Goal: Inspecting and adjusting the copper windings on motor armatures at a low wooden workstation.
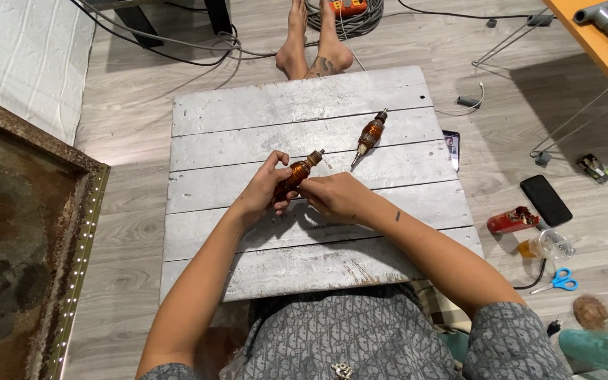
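Over the middle of a weathered white plank board (248, 116), slightly toward its left edge: a copper-wound motor armature (294, 176) gripped between two bare hands. Left hand (262, 191) wrapped around the lower, nearer end of the winding, thumb up along its side, apparently to steady the piece. Right hand (336, 195) closed against the armature's right flank, fingers curled tight at the winding as if pinching something fine there; exactly what is pinched cannot be told. Long axis tilted, running from near-left to far-right, with the shaft tip aimed toward the board's far right corner and raised just clear of the planks, likely to give both hands room to work around it.

Farther out, toward the far right part of the board and well apart from the hands: a second armature (369, 135) lying flat, untouched, its long axis on a similar slant, thin shaft pointing back toward the near edge. A phone (451, 148) lying at the board's right edge. On the floor to the right: a dark phone (545, 200), a red lighter-like object (509, 221), blue-handled scissors (559, 281). Beyond the far edge: another person's bare feet (312, 49).
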